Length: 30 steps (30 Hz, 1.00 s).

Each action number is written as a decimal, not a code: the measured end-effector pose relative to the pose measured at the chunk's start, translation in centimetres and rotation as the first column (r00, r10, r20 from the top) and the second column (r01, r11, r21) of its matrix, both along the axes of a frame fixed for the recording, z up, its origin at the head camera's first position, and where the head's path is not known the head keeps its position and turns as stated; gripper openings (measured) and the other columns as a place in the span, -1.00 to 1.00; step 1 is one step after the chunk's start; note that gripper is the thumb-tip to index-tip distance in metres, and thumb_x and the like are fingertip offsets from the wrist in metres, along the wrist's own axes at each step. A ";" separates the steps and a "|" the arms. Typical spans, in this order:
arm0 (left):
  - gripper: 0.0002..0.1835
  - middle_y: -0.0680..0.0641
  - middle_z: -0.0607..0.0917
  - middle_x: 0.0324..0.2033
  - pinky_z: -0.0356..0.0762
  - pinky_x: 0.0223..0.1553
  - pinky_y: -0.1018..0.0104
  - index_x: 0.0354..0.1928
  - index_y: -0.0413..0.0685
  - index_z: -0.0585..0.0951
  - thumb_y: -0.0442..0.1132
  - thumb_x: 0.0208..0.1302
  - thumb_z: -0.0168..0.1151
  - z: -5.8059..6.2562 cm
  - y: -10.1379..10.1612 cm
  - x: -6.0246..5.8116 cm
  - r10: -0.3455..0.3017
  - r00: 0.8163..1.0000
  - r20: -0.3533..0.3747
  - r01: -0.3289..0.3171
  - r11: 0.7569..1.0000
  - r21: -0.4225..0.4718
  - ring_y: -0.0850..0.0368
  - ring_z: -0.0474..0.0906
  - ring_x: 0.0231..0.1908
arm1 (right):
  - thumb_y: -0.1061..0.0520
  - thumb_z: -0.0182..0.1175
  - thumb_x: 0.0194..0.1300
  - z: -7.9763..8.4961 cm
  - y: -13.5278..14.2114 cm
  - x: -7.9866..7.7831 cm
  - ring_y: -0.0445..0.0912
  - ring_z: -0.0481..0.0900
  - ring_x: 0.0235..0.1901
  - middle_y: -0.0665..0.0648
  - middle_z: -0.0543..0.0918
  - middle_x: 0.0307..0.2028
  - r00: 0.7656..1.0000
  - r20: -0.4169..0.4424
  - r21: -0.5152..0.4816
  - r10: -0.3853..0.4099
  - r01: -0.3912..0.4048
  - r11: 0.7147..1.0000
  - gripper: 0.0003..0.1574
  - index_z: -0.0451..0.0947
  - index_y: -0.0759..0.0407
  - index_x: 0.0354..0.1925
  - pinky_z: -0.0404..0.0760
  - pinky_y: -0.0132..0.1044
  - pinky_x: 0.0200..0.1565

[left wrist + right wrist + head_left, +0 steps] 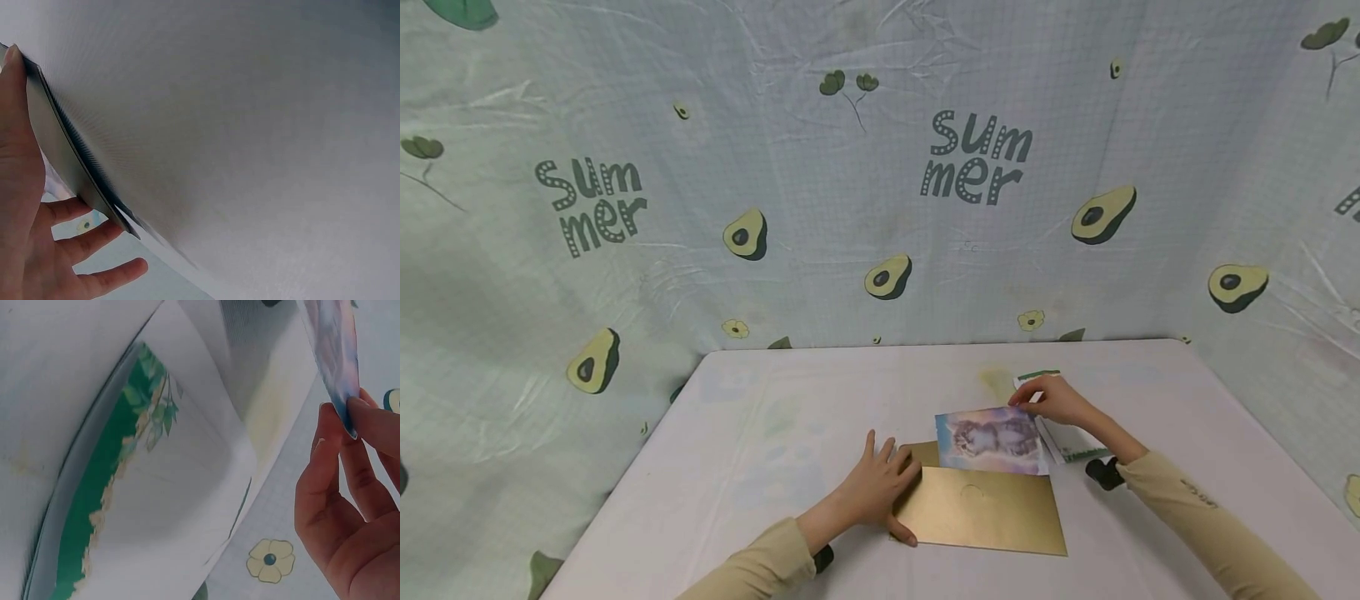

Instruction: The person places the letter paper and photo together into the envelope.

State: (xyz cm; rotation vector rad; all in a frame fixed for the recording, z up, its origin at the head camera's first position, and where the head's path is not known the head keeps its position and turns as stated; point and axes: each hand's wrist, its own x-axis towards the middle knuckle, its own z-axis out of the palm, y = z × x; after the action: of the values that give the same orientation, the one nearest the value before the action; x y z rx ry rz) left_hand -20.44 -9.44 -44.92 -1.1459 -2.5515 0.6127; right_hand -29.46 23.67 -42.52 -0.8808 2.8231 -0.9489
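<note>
A gold envelope [992, 512] lies on the table with its back flap part showing behind. My left hand [880, 487] rests across its left end, fingers spread, thumb at the near corner. The left wrist view shows the envelope's edge [78, 156] under the thumb and fingers. My right hand [1052, 402] pinches the upper right corner of a card [992, 442] printed in pink, purple and blue. The card's lower edge meets the envelope's top edge; whether it sits inside cannot be told. In the right wrist view, thumb and fingertips hold the card's corner [340, 381].
White papers with green leaf borders [1075, 440] lie on the table [760, 467] beneath and beside my right forearm. A sheet printed with avocados and lettering [977, 158] hangs behind the table and at its sides.
</note>
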 end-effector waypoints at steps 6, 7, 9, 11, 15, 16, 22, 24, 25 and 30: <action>0.04 0.00 0.38 0.03 0.28 0.07 -0.16 0.00 0.14 0.30 0.72 -0.48 -0.17 0.0 0.1 0.0 0.006 1.000 -0.004 -0.006 1.000 -0.016 -0.03 0.32 0.10 | 0.27 0.14 0.16 -0.3 -0.6 0.2 -0.10 0.56 -0.38 0.15 0.66 -0.36 1.000 -0.018 -0.015 -0.001 0.001 1.000 -0.89 0.61 0.20 -0.34 0.54 -0.39 -0.37; 0.04 0.00 0.38 0.03 0.28 0.07 -0.16 0.00 0.13 0.30 0.72 -0.48 -0.17 0.0 0.1 0.0 0.006 1.000 -0.006 -0.006 1.000 -0.019 -0.04 0.32 0.10 | 0.27 0.13 0.16 -0.3 -0.7 0.2 -0.10 0.55 -0.39 0.15 0.65 -0.36 1.000 -0.016 -0.024 -0.002 0.001 1.000 -0.89 0.60 0.20 -0.34 0.54 -0.39 -0.39; 0.04 0.00 0.38 0.02 0.28 0.07 -0.16 -0.01 0.13 0.30 0.72 -0.48 -0.18 0.0 0.1 0.0 0.004 1.000 -0.008 -0.004 1.000 -0.020 -0.04 0.32 0.10 | 0.27 0.13 0.16 -0.3 -0.9 0.3 -0.12 0.56 -0.40 0.17 0.65 -0.36 1.000 -0.009 -0.043 -0.010 0.010 0.999 -0.88 0.60 0.21 -0.33 0.53 -0.40 -0.42; 0.04 -0.01 0.39 0.01 0.28 0.07 -0.16 -0.01 0.12 0.30 0.72 -0.47 -0.18 0.0 0.1 0.0 -0.003 1.000 -0.014 0.003 1.000 -0.017 -0.05 0.33 0.09 | 0.27 0.11 0.17 -0.3 -1.0 0.4 -0.13 0.56 -0.44 0.20 0.64 -0.35 1.000 0.023 -0.065 -0.011 0.012 0.998 -0.87 0.59 0.24 -0.31 0.52 -0.39 -0.48; 0.07 -0.02 0.39 0.02 0.28 0.06 -0.16 0.04 0.11 0.30 0.72 -0.47 -0.18 0.0 0.0 -0.1 -0.014 1.000 -0.024 0.014 1.000 -0.012 -0.06 0.33 0.10 | 0.26 0.10 0.19 -0.4 -1.3 0.4 -0.15 0.57 -0.49 0.23 0.62 -0.33 0.991 0.136 -0.097 -0.015 0.028 0.995 -0.85 0.56 0.26 -0.26 0.53 -0.34 -0.55; 0.08 -0.02 0.39 0.03 0.28 0.06 -0.16 0.06 0.11 0.29 0.72 -0.47 -0.18 0.0 0.0 -0.1 -0.015 1.000 -0.026 0.015 1.000 -0.012 -0.06 0.33 0.10 | 0.26 0.10 0.20 -0.5 -1.4 0.4 -0.15 0.56 -0.48 0.22 0.61 -0.33 0.986 0.164 -0.099 -0.013 0.030 0.995 -0.85 0.56 0.25 -0.26 0.54 -0.33 -0.54; 0.11 -0.03 0.37 0.06 0.28 0.08 -0.15 0.09 0.11 0.28 0.73 -0.47 -0.20 0.1 0.1 -0.1 -0.005 1.000 -0.026 0.004 1.000 -0.027 -0.06 0.32 0.11 | 0.25 0.06 0.22 -0.7 -1.7 0.8 -0.14 0.56 -0.46 0.18 0.58 -0.36 0.959 0.276 -0.106 0.059 -0.031 0.994 -0.85 0.54 0.23 -0.25 0.56 -0.32 -0.51; 0.10 -0.03 0.38 0.06 0.28 0.08 -0.15 0.08 0.11 0.28 0.73 -0.47 -0.19 0.1 0.1 0.0 -0.003 1.000 -0.020 0.002 1.000 -0.029 -0.06 0.32 0.10 | 0.25 0.05 0.23 -0.8 -1.7 1.0 -0.15 0.56 -0.45 0.17 0.58 -0.36 0.952 0.291 -0.106 0.092 -0.063 0.992 -0.84 0.53 0.23 -0.22 0.56 -0.31 -0.51; 0.10 -0.03 0.38 0.05 0.27 0.08 -0.15 0.08 0.11 0.28 0.73 -0.47 -0.19 0.1 0.1 0.0 -0.002 1.000 -0.017 0.002 1.000 -0.031 -0.06 0.32 0.10 | 0.24 0.05 0.23 -0.7 -1.7 1.1 -0.15 0.55 -0.45 0.16 0.57 -0.36 0.949 0.297 -0.103 0.102 -0.074 0.992 -0.83 0.53 0.22 -0.21 0.56 -0.30 -0.51; 0.09 -0.03 0.40 0.03 0.27 0.08 -0.15 0.08 0.11 0.30 0.72 -0.47 -0.18 0.1 0.1 -0.1 -0.003 1.000 -0.013 0.003 1.000 -0.031 -0.06 0.33 0.10 | 0.24 0.04 0.24 -0.5 -1.4 1.5 -0.18 0.51 -0.49 0.16 0.58 -0.36 0.937 0.315 -0.094 0.148 -0.125 0.988 -0.80 0.55 0.22 -0.19 0.55 -0.28 -0.53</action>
State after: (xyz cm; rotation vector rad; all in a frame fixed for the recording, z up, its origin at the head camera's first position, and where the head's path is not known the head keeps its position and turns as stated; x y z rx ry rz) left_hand -20.55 -9.33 -44.84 -1.1523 -2.5376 0.6590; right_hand -27.98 22.23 -42.98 -0.8292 2.4355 -1.0714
